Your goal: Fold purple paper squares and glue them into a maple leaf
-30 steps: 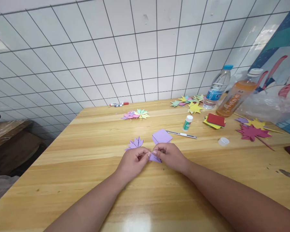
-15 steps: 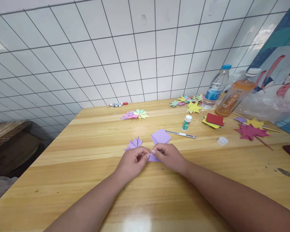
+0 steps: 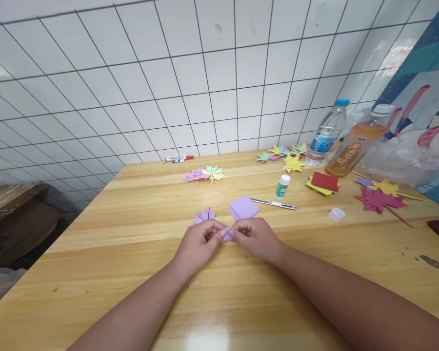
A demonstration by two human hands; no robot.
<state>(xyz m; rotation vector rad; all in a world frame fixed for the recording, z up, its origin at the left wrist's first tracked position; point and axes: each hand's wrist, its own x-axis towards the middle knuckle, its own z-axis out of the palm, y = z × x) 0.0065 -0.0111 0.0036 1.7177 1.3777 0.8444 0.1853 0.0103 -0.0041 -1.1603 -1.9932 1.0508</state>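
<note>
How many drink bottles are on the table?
2: the blue-capped water bottle at the back right of the table, and the white-capped orange drink bottle just right of it. The clear plastic alongside may hide more.

The paper piece (image 3: 226, 236) sat between the left hand (image 3: 202, 243) and right hand (image 3: 256, 237). Beyond the grip, a paper leaf (image 3: 206, 215) lay left and paper sheets (image 3: 244, 206) right; farther right lay the cutter (image 3: 276, 204), the glue stick (image 3: 282, 187) behind it, then the cap (image 3: 337, 214). The markers (image 3: 179, 158) lay far behind, left of the grip.
</note>
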